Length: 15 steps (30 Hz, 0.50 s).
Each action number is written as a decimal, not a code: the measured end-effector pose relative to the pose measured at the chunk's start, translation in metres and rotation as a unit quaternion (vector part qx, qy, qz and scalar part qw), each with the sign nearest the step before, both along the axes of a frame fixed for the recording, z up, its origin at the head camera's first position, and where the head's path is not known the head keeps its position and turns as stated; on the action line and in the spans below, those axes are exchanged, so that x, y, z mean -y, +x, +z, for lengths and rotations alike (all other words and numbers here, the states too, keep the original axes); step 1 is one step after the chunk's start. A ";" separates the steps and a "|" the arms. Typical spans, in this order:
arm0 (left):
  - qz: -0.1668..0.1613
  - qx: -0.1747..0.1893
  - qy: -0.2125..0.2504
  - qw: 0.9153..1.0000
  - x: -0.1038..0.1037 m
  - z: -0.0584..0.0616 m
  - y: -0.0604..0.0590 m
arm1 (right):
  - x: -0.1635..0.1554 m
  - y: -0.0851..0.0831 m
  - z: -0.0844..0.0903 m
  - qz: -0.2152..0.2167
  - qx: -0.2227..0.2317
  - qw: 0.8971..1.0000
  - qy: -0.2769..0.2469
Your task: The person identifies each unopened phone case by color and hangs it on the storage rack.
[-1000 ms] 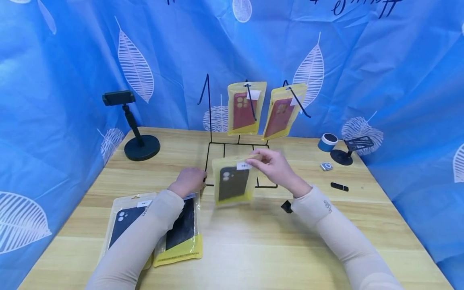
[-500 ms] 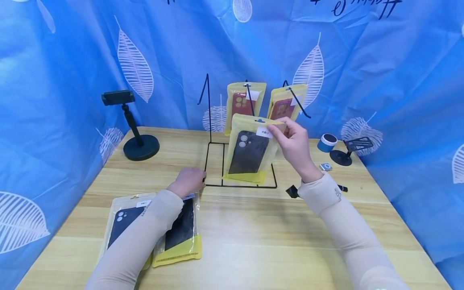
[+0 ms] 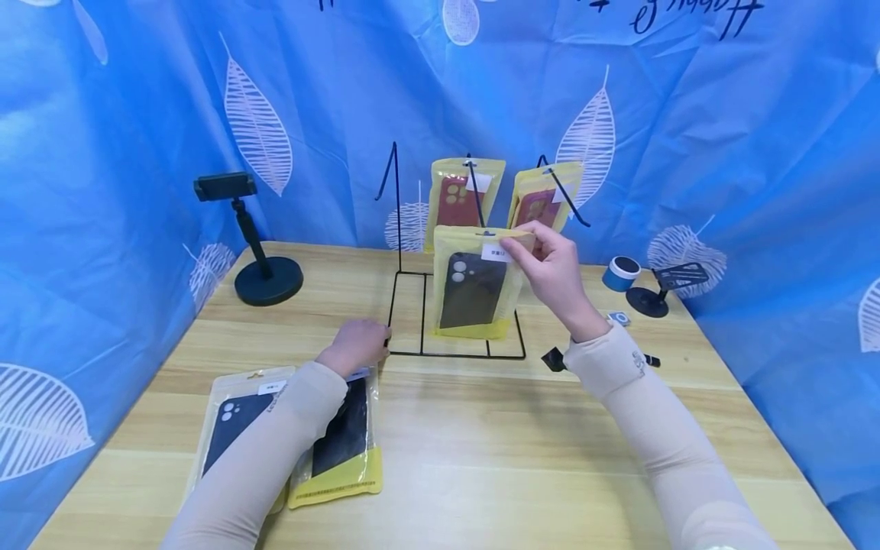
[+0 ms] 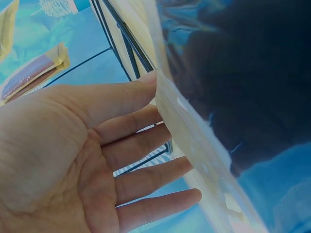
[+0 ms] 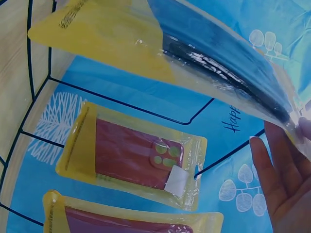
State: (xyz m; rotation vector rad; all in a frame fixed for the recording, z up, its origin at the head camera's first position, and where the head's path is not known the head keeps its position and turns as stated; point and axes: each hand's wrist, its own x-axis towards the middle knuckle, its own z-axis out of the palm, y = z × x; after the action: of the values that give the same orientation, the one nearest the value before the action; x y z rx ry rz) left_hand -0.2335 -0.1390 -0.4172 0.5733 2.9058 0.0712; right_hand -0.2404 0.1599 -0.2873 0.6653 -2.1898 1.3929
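My right hand point(image 3: 553, 267) pinches the top right corner of a clear and yellow bag holding a black phone case point(image 3: 473, 290). The bag hangs upright, its top hole by the tip of the rack's middle hook; whether the hook is through cannot be told. My left hand point(image 3: 356, 344) grips the front left corner of the black wire display rack point(image 3: 454, 354) with thumb and fingers; a bagged case partly hides its fingertips in the left wrist view. Bagged red phone cases hang on the middle hook point(image 5: 141, 154) and right hook point(image 3: 539, 202).
Two bagged dark phone cases point(image 3: 337, 443) lie on the table under my left arm. A black phone stand point(image 3: 266, 279) stands at left. At right are a blue-and-white round item point(image 3: 621, 273), a small black stand point(image 3: 648, 300) and small black items point(image 3: 553, 359). The left hook point(image 3: 387, 172) is bare.
My right hand has raised the bagged black phone case from low in front of the rack to the middle hook, then lowered it slightly and turned it more square. The left hand stays put.
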 end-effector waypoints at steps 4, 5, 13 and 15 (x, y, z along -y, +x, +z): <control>0.002 0.001 0.000 1.000 -0.001 0.002 0.001 | -0.002 0.000 0.002 -0.013 -0.016 1.000 0.010; 0.002 0.001 -0.001 1.000 -0.001 0.003 0.001 | -0.002 0.000 0.003 -0.016 -0.018 1.000 0.012; 0.003 -0.001 -0.004 1.000 -0.002 0.001 0.001 | 0.001 -0.006 0.008 -0.036 0.002 0.998 0.055; 0.002 -0.003 -0.005 1.000 -0.002 0.000 0.000 | 0.002 -0.009 0.008 -0.038 0.005 0.998 0.058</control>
State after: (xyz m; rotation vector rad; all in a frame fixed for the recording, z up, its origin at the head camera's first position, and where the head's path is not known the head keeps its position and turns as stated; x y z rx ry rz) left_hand -0.2330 -0.1371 -0.4172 0.5656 2.9112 0.0559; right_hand -0.2495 0.1575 -0.2791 0.6105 -2.2926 1.2401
